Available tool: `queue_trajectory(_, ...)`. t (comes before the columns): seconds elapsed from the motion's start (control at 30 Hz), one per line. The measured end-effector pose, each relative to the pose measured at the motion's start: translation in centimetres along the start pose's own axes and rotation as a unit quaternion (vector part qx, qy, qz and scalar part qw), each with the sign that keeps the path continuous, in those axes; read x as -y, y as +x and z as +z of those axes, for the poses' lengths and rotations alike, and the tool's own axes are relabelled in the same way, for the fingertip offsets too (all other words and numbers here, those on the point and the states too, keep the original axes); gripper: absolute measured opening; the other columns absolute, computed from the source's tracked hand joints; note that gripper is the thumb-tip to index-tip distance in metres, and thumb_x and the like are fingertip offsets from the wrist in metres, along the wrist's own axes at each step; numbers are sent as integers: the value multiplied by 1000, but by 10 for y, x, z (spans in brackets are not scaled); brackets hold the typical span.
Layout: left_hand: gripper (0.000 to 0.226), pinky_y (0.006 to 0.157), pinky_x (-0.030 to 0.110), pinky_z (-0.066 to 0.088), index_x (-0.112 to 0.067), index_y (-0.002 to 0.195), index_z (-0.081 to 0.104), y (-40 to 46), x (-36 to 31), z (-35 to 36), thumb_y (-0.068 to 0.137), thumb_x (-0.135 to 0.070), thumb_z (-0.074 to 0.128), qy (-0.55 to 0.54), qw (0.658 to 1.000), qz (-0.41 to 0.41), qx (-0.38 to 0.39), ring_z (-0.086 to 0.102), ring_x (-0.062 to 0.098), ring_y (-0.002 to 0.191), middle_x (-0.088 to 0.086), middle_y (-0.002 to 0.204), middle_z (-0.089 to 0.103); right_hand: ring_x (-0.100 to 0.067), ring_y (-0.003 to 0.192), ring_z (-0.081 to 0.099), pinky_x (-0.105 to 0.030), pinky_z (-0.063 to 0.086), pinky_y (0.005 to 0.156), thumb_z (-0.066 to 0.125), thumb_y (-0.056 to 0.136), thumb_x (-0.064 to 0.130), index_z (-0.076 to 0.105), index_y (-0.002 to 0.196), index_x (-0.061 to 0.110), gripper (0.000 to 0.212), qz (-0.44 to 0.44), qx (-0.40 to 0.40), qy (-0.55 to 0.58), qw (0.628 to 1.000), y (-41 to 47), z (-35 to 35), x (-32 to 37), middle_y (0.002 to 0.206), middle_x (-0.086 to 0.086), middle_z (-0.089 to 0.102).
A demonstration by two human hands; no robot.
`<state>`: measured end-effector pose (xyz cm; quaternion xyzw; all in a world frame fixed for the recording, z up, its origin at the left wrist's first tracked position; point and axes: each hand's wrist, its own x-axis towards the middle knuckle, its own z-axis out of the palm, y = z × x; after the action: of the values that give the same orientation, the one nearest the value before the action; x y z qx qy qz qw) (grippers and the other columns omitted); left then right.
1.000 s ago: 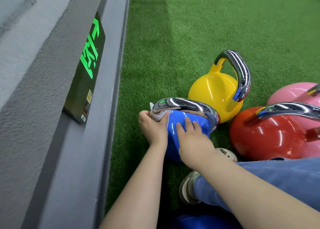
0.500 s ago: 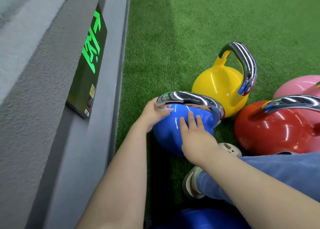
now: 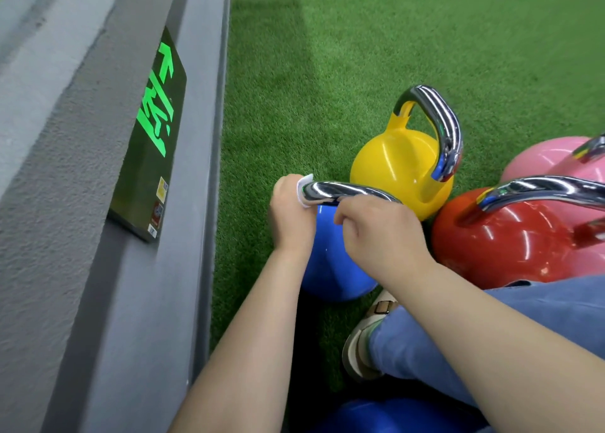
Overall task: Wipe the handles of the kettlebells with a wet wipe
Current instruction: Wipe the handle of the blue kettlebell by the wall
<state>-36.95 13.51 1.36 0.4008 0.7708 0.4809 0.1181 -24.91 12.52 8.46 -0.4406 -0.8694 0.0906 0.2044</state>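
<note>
A blue kettlebell [image 3: 330, 262] with a chrome handle [image 3: 340, 190] stands on green turf. My left hand [image 3: 289, 216] holds a white wet wipe [image 3: 303, 187] wrapped around the left end of that handle. My right hand [image 3: 379, 233] has its fingers curled around the right part of the same handle. A yellow kettlebell [image 3: 397, 164], a red one [image 3: 510, 239] and a pink one [image 3: 543, 161] stand close by on the right, each with a chrome handle.
A grey wall ledge [image 3: 183, 236] with a lit green exit sign [image 3: 154, 131] runs along the left. My jeans-clad leg [image 3: 491, 328] and shoe [image 3: 360, 344] sit below the kettlebells. Another blue object [image 3: 386, 416] shows at the bottom edge. Turf [image 3: 393, 40] stretches ahead.
My right hand rose from the blue ball and curled onto the handle. My left hand came up around the handle's left end, and the wipe shows there now.
</note>
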Motion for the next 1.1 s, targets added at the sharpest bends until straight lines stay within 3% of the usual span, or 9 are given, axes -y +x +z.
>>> queue_trajectory(0.13,9,61,30,28,-7,75,61,-2,-9,3,83,-12,57,83,990,101,-46,54,32,72,12,76,60,-29,69,58,-31,44,52,39,73,12,61,75,14,22,45,-104,22,993,5,-3,-11,71,-4,61)
queue_trajectory(0.3,17,66,33,38,-10,70,56,-11,-17,16,85,-18,52,116,979,133,-105,54,30,68,7,68,57,-35,86,57,-39,46,73,43,66,-1,62,100,5,39,34,-108,47,992,4,6,-19,95,-11,64)
queue_trajectory(0.37,5,81,41,44,-9,84,54,-16,-15,22,84,-14,57,92,974,169,-119,53,27,84,9,76,59,-34,91,59,-38,43,80,42,67,-1,61,106,3,43,14,-100,54,993,5,11,-16,104,-12,65)
queue_trajectory(0.5,37,109,44,26,-11,120,33,-33,-22,23,88,-20,50,12,962,267,-62,41,23,118,11,124,42,-30,104,59,-30,36,90,32,78,12,57,117,2,48,12,-90,84,992,6,13,-10,117,-13,63)
queue_trajectory(0.67,41,111,23,24,-15,120,31,-40,-18,7,88,-18,56,-95,957,274,8,25,25,134,13,141,17,-32,81,64,-36,48,73,35,78,14,64,99,5,37,5,-79,49,996,6,10,-11,86,-10,68)
queue_trajectory(0.77,54,106,35,30,-11,112,34,-41,-3,5,71,-4,69,-42,960,278,-17,30,33,126,11,135,22,-30,77,62,-34,42,75,41,79,24,64,88,9,28,18,-66,19,997,6,9,-16,79,-6,67)
queue_trajectory(0.9,35,103,37,35,-8,108,43,-48,8,-1,73,-8,48,-76,968,234,-53,40,30,118,14,128,38,-23,83,65,-42,45,94,51,77,40,64,112,20,42,-14,-54,-87,995,8,11,-17,87,1,68)
queue_trajectory(1.03,47,105,40,36,-3,114,49,-52,8,-5,68,-7,40,-81,967,236,-57,45,29,117,20,121,49,-26,86,64,-45,45,94,69,70,33,65,113,20,45,-86,-37,-150,984,15,17,-15,90,-6,66)
queue_trajectory(1.1,51,104,43,36,1,116,51,-50,10,-6,68,-7,38,-85,964,244,-56,46,28,117,19,121,51,-26,93,64,-41,46,94,60,74,27,66,112,14,41,-116,-33,-179,976,17,22,-10,102,-7,67)
